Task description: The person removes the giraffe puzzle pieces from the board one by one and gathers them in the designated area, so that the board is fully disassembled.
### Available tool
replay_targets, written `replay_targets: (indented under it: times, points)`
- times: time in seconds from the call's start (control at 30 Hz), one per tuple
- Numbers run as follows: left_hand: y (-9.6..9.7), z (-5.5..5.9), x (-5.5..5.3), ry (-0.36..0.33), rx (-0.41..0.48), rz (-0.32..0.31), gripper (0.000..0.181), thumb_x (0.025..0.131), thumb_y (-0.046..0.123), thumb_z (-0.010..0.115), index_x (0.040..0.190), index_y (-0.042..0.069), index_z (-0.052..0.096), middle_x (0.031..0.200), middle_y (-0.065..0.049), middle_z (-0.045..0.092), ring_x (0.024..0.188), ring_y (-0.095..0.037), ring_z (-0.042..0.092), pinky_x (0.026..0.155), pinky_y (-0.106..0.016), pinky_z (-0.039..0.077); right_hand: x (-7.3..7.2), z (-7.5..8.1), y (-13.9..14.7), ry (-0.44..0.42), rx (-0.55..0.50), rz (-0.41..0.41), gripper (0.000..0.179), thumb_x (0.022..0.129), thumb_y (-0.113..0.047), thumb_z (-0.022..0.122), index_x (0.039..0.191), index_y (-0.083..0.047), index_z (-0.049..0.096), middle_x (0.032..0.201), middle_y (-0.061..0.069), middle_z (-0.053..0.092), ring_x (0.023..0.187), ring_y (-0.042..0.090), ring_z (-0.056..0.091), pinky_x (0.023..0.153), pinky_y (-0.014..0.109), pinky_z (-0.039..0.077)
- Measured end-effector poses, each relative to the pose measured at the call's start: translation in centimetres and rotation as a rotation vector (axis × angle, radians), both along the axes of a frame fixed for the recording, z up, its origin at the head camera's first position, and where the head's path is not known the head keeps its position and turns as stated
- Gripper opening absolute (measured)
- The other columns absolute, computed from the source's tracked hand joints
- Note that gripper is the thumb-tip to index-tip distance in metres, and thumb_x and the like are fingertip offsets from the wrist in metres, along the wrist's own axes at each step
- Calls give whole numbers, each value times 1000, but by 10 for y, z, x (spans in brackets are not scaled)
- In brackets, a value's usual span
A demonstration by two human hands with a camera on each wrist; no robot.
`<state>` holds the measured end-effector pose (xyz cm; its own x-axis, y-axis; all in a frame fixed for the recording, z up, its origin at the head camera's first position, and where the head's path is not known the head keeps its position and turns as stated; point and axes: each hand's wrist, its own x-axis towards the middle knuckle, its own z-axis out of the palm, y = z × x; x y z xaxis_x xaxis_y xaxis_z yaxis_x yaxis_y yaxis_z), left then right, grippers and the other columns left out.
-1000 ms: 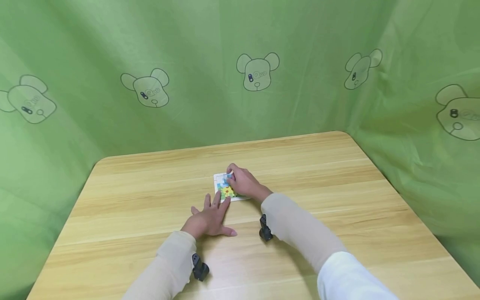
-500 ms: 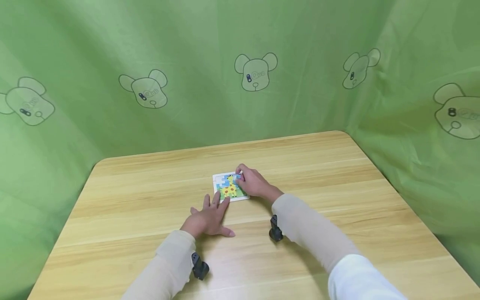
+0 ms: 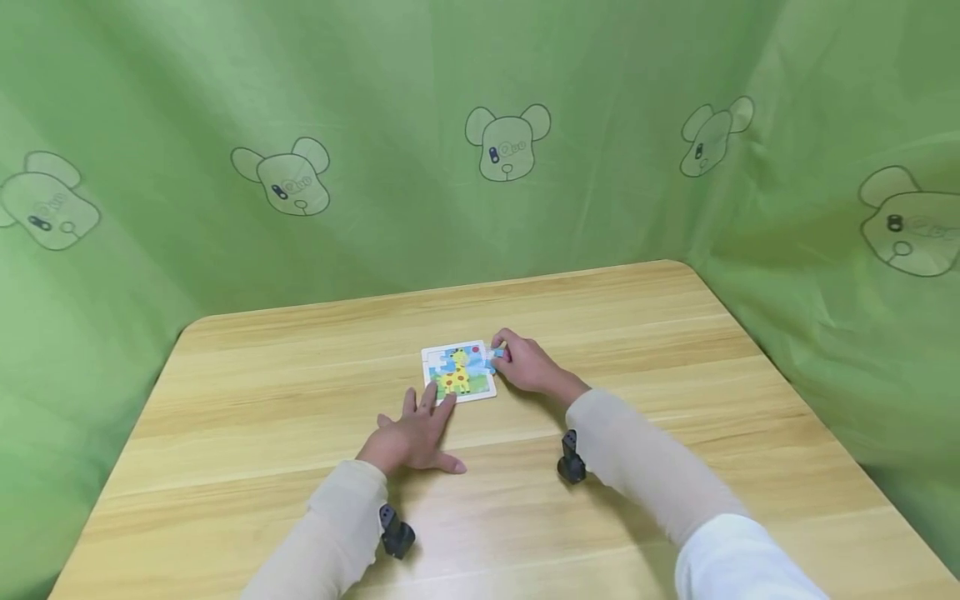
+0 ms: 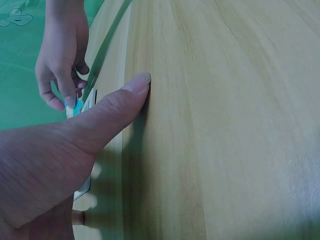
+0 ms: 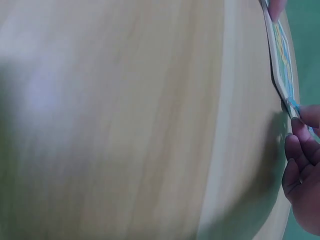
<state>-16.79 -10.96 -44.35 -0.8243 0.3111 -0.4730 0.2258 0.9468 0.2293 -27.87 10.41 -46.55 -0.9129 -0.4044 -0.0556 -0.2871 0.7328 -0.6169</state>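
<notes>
Head view: the puzzle [image 3: 458,372] lies mid-table [image 3: 262,392]. The right hand [image 3: 527,364] has slid from over it to its 3 o'clock edge, pinching a blue piece [image 3: 496,355]. The left hand [image 3: 415,433], at 7 o'clock, stays flat, fingertips on the frame.

Left wrist view: thumb [image 4: 107,112] straight on wood.

Right wrist view: curled fingers [image 5: 300,157] touch the puzzle's edge.

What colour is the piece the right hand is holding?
Light blue piece, clearest in the head view.

- The table [image 3: 675,333] is showing pale, smooth wood grain with a slight sheen.
- The curtain [image 3: 225,83] is hanging as matt green cloth.
- The puzzle [image 3: 458,372] is looking like printed card.
</notes>
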Motion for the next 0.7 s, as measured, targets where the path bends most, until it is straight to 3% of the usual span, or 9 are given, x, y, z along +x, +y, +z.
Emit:
replay_targets:
  times: [0.47, 0.7]
  points:
    - [0, 0, 1, -9, 17, 11, 109, 72, 66, 65, 153, 23, 7, 159, -13, -6, 142, -44, -2, 96, -78, 15, 3, 2, 32, -60, 24, -39, 23, 94, -12, 54, 116, -5, 54, 82, 5, 56, 71, 17, 50, 64, 27, 43]
    - [0, 1, 2, -2, 20, 9, 109, 71, 67, 65, 153, 23, 8, 159, -13, -5, 142, -44, 0, 96, -78, 16, 2, 3, 45, -61, 46, -32, 25, 91, -14, 60, 113, -4, 56, 83, 6, 54, 75, 18, 49, 67, 28, 42]
